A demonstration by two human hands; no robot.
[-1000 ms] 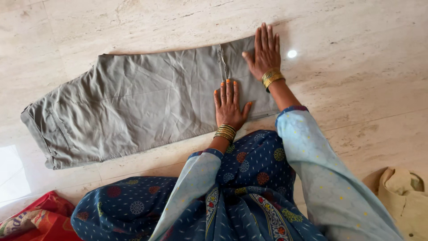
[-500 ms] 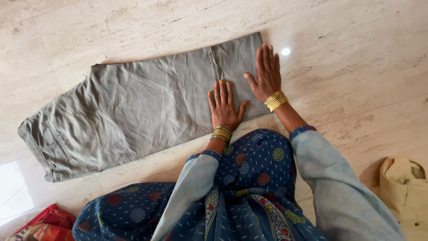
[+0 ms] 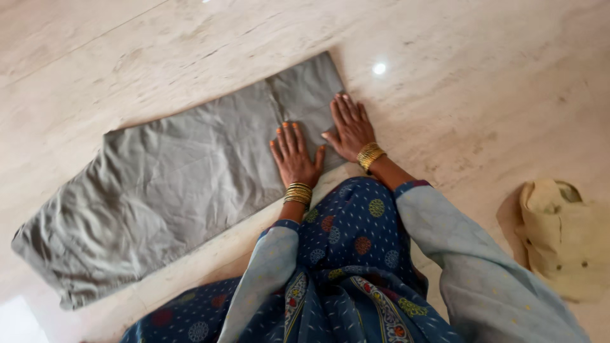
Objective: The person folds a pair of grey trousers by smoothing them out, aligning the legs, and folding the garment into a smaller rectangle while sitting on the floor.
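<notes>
Folded grey trousers (image 3: 171,190) lie flat on the marble floor (image 3: 476,82), just ahead of the person's knees. Long axis runs from lower left to upper right; the hem end points upper right. Left hand (image 3: 293,159) and right hand (image 3: 351,127) both press flat on that end, fingers extended, each grip spread wide and holding nothing. Judged light, limp and creased: it will sag unless taken by an edge or a corner. A tan cloth bag (image 3: 562,238) sits well apart.
</notes>
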